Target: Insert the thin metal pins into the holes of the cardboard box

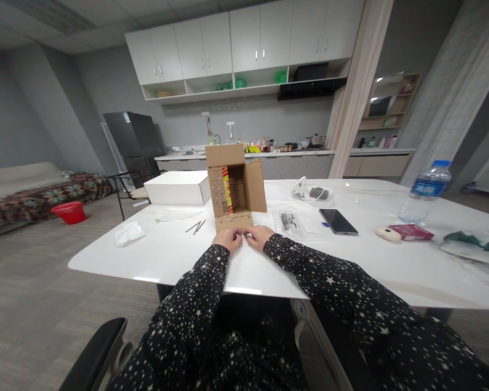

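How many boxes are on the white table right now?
2: an open cardboard box standing just beyond the hands, and a closed white box to its left. Others may be hidden behind them.

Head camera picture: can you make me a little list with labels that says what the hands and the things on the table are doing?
left hand: on the table, fingertips meeting the right hand
right hand: pinching something small, too tiny to tell
cardboard box: open, upright just behind the hands
white box: left of the cardboard box
phone: lying flat, to the right
water bottle: upright, far right
table: white
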The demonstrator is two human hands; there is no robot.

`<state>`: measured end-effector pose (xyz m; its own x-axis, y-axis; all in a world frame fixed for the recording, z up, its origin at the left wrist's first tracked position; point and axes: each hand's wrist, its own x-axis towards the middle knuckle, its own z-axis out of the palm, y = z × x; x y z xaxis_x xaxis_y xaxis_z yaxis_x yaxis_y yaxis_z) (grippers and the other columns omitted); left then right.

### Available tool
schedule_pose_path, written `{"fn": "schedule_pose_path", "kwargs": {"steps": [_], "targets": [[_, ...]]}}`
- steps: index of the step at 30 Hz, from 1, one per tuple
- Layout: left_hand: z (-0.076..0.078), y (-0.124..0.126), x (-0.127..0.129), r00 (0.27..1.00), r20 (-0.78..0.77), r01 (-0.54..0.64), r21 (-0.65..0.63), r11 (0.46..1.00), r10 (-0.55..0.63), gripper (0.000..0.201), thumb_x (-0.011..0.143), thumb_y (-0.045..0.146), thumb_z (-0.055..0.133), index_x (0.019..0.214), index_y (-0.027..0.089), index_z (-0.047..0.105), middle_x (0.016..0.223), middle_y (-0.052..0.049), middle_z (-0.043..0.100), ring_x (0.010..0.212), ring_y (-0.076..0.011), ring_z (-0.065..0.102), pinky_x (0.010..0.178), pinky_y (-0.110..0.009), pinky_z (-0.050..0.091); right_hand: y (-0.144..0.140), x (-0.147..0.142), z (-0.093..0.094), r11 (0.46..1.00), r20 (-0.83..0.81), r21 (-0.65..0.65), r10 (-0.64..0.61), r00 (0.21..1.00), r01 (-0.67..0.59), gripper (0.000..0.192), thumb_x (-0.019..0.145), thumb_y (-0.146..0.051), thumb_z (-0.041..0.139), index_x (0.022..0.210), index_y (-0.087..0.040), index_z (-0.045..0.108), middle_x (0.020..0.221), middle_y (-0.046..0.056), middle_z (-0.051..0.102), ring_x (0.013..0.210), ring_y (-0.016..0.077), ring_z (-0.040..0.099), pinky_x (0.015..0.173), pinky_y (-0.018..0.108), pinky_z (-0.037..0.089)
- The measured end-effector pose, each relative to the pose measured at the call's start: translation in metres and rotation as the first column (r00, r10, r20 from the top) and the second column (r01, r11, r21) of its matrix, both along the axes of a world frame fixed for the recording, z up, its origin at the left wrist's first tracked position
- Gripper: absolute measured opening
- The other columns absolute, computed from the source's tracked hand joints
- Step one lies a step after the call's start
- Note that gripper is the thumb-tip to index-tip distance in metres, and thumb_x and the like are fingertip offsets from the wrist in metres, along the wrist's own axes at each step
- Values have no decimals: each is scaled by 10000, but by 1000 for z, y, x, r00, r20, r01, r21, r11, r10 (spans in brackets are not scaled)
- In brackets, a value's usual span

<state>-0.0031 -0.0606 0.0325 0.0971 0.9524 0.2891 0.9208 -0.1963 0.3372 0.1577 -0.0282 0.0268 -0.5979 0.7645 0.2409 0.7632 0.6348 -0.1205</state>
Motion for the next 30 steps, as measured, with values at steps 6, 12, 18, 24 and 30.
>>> {"fn": "schedule_pose_path", "kwargs": {"steps": [6, 12, 18, 24, 30], "targets": [[-1, 1, -2, 1000, 6, -5, 4, 1000, 5, 237, 784, 298, 483, 865, 209, 687, 708, -19, 661, 673, -163, 587, 628, -254, 416, 2, 0, -2, 1000, 10, 6, -3, 1000, 3, 322, 878, -281, 418, 1132, -231, 611, 985, 56, 693, 898, 194, 618, 779, 274, 409], [-4, 2, -4, 999, 18, 34, 12, 999, -34, 248, 783, 292, 483, 893, 202, 687, 740, -21, 673, 694, -154, 597, 651, -244, 427, 2, 0, -2, 1000, 4, 8, 2, 1000, -2, 326, 874, -285, 405, 1120, -231, 612, 966, 54, 694, 887, 194, 616, 775, 277, 405], [-3, 0, -3, 1000, 6, 20, 18, 1000, -20, 246, 784, 295, 486, 883, 199, 689, 706, -20, 662, 671, -155, 592, 644, -247, 429, 4, 0, -3, 1000, 0, 18, 10, 1000, -10, 327, 866, -280, 402, 1115, -228, 607, 980, 57, 692, 883, 198, 617, 756, 276, 403], [-3, -1, -3, 1000, 13, 21, 19, 1000, -21, 244, 780, 301, 486, 872, 200, 687, 701, -18, 655, 667, -151, 584, 642, -243, 424, 3, 0, -3, 1000, 9, -2, 6, 1000, -6, 336, 875, -281, 402, 1138, -223, 602, 1007, 59, 689, 910, 192, 612, 788, 275, 401], [-3, 0, -4, 999, 19, 28, 9, 1000, -28, 234, 786, 288, 489, 871, 197, 686, 717, -20, 666, 671, -152, 587, 633, -249, 420, 0, 0, 0, 1000, 9, -4, 0, 1000, 0, 327, 880, -278, 412, 1141, -233, 602, 1006, 56, 690, 911, 195, 620, 781, 274, 411]]}}
